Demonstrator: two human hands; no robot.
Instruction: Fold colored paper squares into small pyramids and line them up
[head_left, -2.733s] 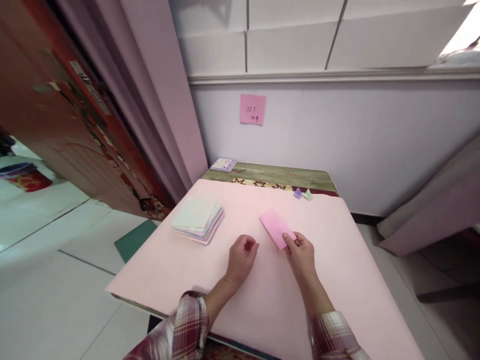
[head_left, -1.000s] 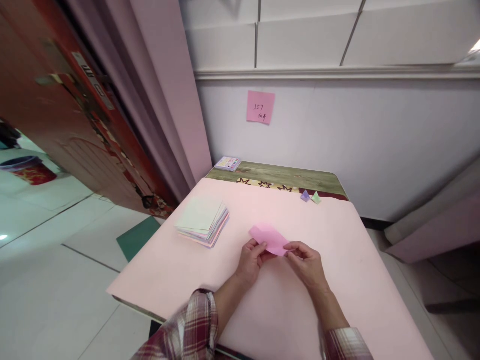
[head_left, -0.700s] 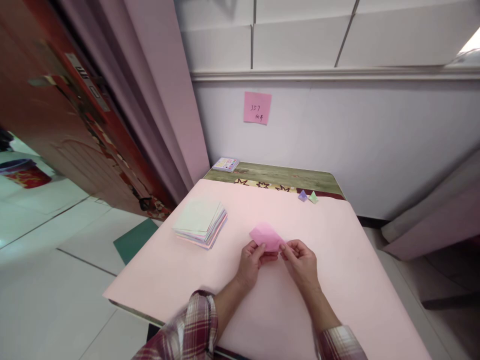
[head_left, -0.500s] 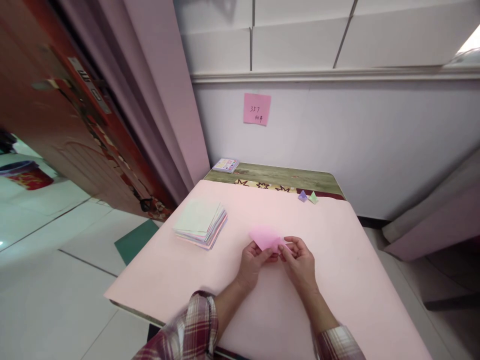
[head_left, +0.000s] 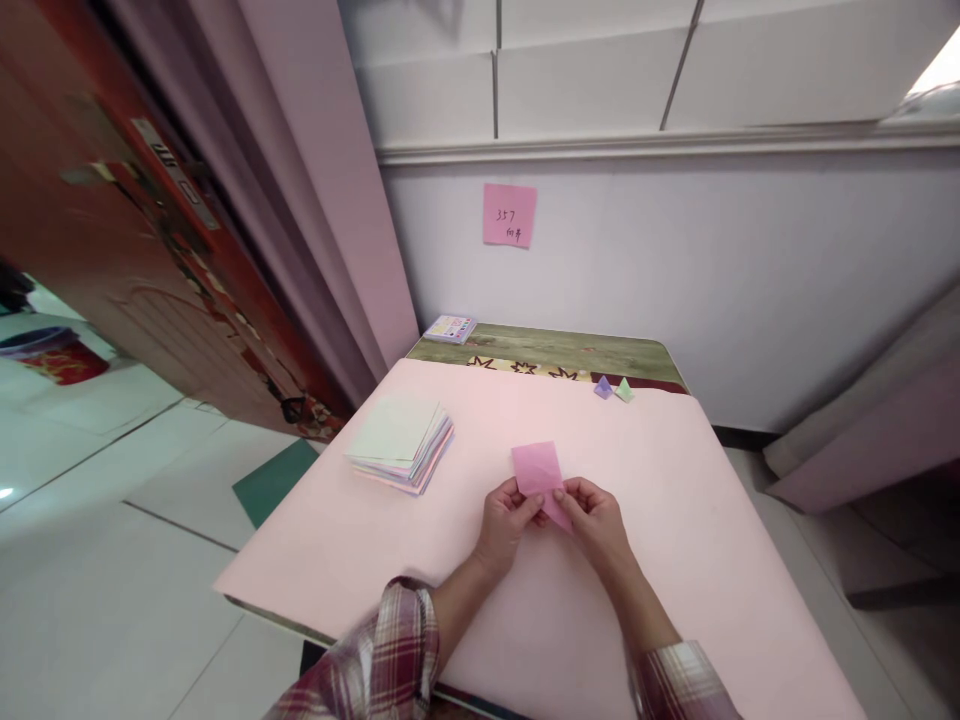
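A folded pink paper (head_left: 537,468) is pinched between both hands over the pink table cover (head_left: 660,520). My left hand (head_left: 510,518) grips its near left edge with closed fingers. My right hand (head_left: 596,520) pinches its near right part. The far end of the paper sticks out beyond my fingers, toward the wall.
A stack of pastel paper sheets (head_left: 401,443) lies to the left. Two small folded pieces, purple (head_left: 603,387) and green (head_left: 624,390), sit near the cover's far edge. A small pad (head_left: 450,328) lies on the wooden tabletop (head_left: 570,350). A pink note (head_left: 509,214) is stuck on the wall.
The paper lay flat under my right hand alone; my left hand came in, both lifted and folded it, and it now shows a smaller, squarer shape.
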